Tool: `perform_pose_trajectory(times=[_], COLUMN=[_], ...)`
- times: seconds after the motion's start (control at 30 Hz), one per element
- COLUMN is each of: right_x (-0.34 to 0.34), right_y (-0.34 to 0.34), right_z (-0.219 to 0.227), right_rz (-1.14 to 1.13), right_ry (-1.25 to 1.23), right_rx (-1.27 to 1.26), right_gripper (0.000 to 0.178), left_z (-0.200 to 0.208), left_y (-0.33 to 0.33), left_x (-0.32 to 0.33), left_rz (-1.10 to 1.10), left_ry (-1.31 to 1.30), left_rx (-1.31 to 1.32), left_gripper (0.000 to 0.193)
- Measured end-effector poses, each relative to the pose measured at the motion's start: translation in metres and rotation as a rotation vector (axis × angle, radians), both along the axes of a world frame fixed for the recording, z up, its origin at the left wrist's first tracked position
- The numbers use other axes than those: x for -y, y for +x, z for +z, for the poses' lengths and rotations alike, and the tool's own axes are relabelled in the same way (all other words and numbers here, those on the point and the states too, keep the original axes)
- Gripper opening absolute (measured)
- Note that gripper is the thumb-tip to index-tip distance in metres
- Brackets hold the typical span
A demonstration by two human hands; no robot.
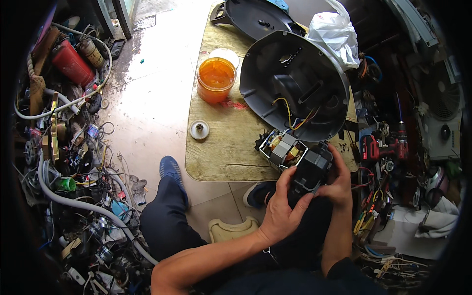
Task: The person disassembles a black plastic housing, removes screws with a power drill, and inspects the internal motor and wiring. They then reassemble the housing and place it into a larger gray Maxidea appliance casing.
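An electric motor (284, 150) with a black plastic gearbox housing (312, 167) hangs just over the table's near right edge. My left hand (284, 211) grips the housing from its near left side, with fingers and thumb against it. My right hand (338, 184) is wrapped round its right side, some fingertips hidden behind it. Yellow and red wires (297, 123) run from the motor into a large black appliance shell (300, 78), which lies with its hollow side up. A pale round gear (199, 130) with a small dark pinion lies left on the table.
A clear tub of orange grease (216, 81) stands on the wooden table (226, 157), a white lid behind it. Farther back are a black cover (255, 19) and a white plastic bag (335, 37). A red cordless drill (386, 147) lies right; piled scrap (98, 211) covers the left floor.
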State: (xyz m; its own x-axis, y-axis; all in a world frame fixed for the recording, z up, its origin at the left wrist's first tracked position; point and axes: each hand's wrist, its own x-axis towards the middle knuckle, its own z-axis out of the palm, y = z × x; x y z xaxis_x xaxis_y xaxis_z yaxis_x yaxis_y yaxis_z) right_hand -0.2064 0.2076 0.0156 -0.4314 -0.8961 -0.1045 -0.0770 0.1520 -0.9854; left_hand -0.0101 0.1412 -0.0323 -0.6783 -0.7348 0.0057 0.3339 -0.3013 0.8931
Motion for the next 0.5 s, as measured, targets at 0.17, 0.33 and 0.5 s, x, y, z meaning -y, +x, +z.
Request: perform_pose_trajectory(times=[0.17,0.33,0.5], right_x=[-0.0030,-0.0033,-0.0031], right_y=[0.0017,0.0007,0.0026], right_z=[-0.0034,-0.0046,-0.0015], right_rz=[-0.002,0.007,-0.004], right_ry=[-0.001,-0.012,0.024], right_rx=[-0.004,-0.014,-0.001], right_gripper=[0.132,0.131,0.134], left_z=[-0.0004,0.0014,-0.0005], left_y=[0.0022,0.0016,0.0018], left_x=[-0.0007,-0.0017,-0.0022], left_rz=[-0.006,-0.017,-0.012], left_ry=[-0.001,0.052,0.023], left_rx=[-0.016,-0.043,-0.022], left_gripper=[0.074,0.075,0.076])
